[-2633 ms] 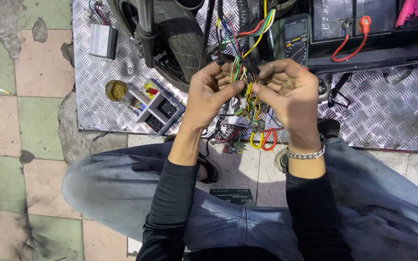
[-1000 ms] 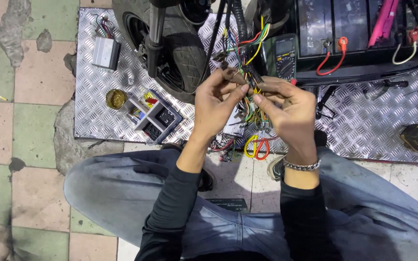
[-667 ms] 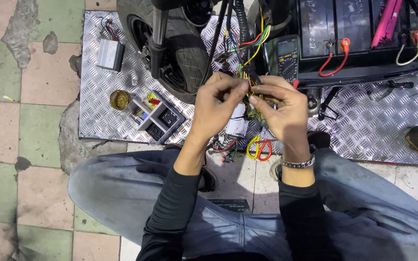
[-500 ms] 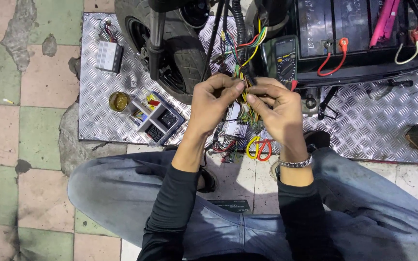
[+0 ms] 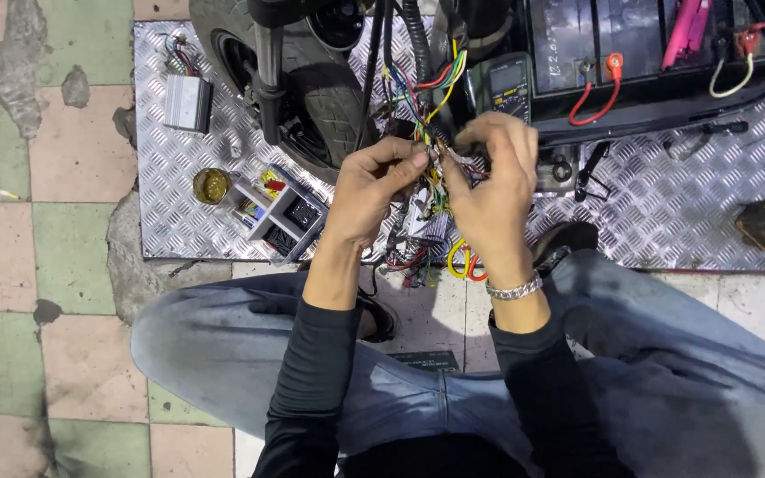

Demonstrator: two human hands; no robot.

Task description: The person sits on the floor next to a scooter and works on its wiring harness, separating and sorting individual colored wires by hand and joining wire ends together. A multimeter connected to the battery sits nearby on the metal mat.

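A person crouches on a tiled floor [image 5: 64,265], left hand [image 5: 374,190] and right hand [image 5: 489,186] close together, both pinched on a bundle of coloured wires [image 5: 427,159] above a ridged metal plate [image 5: 666,212]; beyond stand a tyre [image 5: 312,88], a meter [image 5: 508,84] and batteries [image 5: 595,35].

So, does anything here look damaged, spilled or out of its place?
Yes. The floor tiles left of the metal plate are cracked and chipped, with grey patches showing. The wire bundle hangs loose and tangled where the left hand and right hand pinch it. A multimeter rests against the vehicle. Nothing looks spilled.
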